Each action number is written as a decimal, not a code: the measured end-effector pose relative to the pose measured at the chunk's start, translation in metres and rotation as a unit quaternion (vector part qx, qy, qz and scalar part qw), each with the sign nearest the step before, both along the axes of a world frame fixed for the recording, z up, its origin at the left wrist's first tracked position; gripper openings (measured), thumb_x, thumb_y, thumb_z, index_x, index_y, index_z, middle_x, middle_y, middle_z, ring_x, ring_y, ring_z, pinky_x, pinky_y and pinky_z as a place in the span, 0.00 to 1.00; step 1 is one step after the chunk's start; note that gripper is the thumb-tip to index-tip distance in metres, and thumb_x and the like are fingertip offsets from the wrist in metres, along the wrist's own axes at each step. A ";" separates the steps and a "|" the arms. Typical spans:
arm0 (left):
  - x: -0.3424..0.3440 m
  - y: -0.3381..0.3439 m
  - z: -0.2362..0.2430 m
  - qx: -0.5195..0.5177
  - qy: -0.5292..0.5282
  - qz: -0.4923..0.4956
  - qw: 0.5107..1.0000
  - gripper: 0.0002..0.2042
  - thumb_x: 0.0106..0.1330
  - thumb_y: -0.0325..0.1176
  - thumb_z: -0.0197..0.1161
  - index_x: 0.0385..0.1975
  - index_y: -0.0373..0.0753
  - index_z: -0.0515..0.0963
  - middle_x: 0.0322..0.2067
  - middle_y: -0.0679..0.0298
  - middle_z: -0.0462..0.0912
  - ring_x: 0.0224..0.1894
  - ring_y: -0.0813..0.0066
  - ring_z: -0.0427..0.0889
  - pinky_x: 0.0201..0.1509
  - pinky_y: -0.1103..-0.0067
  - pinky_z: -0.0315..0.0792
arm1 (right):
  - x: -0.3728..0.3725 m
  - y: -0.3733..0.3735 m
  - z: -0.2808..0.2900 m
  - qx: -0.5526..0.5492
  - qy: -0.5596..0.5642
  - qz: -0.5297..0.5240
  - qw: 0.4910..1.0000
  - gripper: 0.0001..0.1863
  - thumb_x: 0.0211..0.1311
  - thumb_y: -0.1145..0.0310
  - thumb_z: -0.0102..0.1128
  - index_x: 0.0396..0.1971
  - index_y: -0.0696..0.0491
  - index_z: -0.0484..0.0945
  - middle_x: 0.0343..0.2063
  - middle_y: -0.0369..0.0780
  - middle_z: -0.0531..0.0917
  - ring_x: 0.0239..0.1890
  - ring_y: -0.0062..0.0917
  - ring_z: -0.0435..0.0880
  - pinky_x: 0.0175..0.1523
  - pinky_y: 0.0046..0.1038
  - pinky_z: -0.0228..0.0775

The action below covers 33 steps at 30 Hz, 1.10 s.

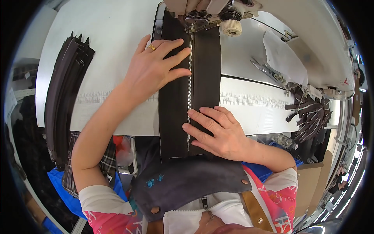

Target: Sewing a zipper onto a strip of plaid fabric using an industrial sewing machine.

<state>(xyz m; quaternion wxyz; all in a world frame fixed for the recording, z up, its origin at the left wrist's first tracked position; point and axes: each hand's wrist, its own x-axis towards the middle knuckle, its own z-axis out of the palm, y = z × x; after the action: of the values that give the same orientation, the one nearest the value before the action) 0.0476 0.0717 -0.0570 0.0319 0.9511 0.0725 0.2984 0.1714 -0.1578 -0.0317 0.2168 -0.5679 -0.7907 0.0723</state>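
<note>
A long black fabric strip [206, 82] lies on the sewing table, with a metal-toothed zipper [190, 85] running down its middle. Its far end sits under the presser foot [190, 28] of a sewing machine [210, 7]. My left hand [161, 60] rests flat on the strip's left side, fingers spread, their tips by the zipper teeth just short of the foot. Nearer to me, my right hand [218, 130] lies with outstretched fingers on the right side of the strip, fingertips at the zipper. The strip's near end hangs over the table edge.
A bundle of dark strips [64, 97] drapes over the table's left edge. Scissors [269, 70] lie at the right beside a white sheet [284, 58]. Dark scraps [309, 115] hang at the right end. A printed ruler [253, 98] crosses the white tabletop [105, 50].
</note>
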 end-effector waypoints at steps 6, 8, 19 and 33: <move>0.001 0.005 0.007 -0.024 0.042 0.016 0.999 0.22 0.56 0.48 0.68 0.48 0.46 0.81 0.51 0.65 0.79 0.50 0.65 0.78 0.64 0.52 0.58 | 0.005 0.008 0.000 0.000 -0.008 0.014 1.000 0.26 0.52 0.59 0.68 0.53 0.47 0.78 0.58 0.39 0.73 0.56 0.34 0.71 0.57 0.37 0.65; 0.002 0.005 0.007 -0.026 0.045 0.016 0.999 0.21 0.57 0.48 0.68 0.48 0.46 0.81 0.51 0.65 0.79 0.51 0.65 0.78 0.65 0.52 0.58 | 0.007 0.009 -0.001 0.000 -0.010 0.018 1.000 0.26 0.52 0.59 0.68 0.53 0.47 0.78 0.58 0.39 0.73 0.56 0.34 0.71 0.57 0.37 0.65; 0.007 -0.011 0.001 -0.013 0.047 0.046 0.998 0.26 0.58 0.45 0.67 0.54 0.37 0.75 0.54 0.60 0.76 0.53 0.64 0.75 0.59 0.64 0.69 | 0.014 0.020 -0.001 0.034 -0.030 0.039 0.998 0.24 0.54 0.56 0.67 0.51 0.49 0.78 0.53 0.40 0.76 0.53 0.33 0.73 0.56 0.37 0.67; 0.009 -0.009 -0.001 -0.009 0.014 0.039 0.999 0.20 0.56 0.36 0.69 0.48 0.35 0.78 0.52 0.60 0.79 0.49 0.65 0.77 0.50 0.73 0.75 | 0.021 0.036 -0.006 0.080 -0.022 0.034 0.996 0.22 0.46 0.69 0.66 0.47 0.51 0.82 0.49 0.39 0.79 0.46 0.30 0.76 0.47 0.32 0.73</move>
<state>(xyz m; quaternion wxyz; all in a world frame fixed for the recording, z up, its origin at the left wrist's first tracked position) 0.0562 0.0623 -0.0584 0.0277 0.9512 0.1128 0.2858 0.1927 -0.1221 -0.0379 0.2413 -0.5230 -0.8175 0.0040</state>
